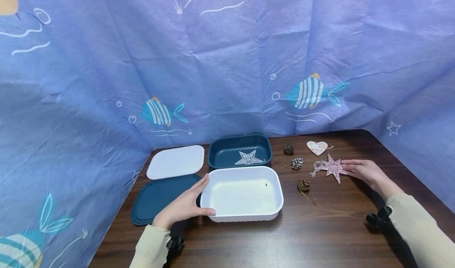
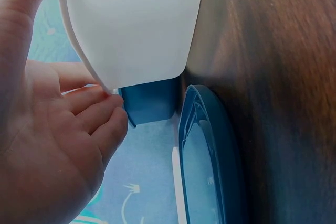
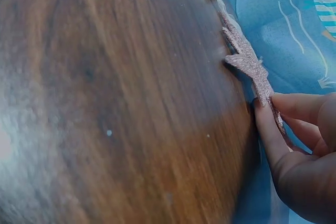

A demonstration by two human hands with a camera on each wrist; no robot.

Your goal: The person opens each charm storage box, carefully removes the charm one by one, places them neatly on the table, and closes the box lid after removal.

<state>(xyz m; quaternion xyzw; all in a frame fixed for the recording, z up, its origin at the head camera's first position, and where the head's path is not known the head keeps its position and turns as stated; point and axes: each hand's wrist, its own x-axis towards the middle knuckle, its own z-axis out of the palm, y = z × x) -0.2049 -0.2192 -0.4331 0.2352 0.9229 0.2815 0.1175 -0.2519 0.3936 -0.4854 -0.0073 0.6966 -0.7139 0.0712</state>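
Pink glittery pointed star (image 1: 333, 167) pinched between thumb and fingers of right hand (image 1: 369, 174), at right side of dark brown wooden table (image 1: 320, 236); pale ribbon (image 1: 317, 167) attached. White rectangular plastic container (image 1: 245, 193) gripped at left end by left hand (image 1: 185, 204), thumb and fingers spread wide along rim. Silver-white star (image 1: 250, 157) contained in dark blue rectangular container (image 1: 232, 144) just behind. Cream heart (image 1: 317, 148) located near pink star.
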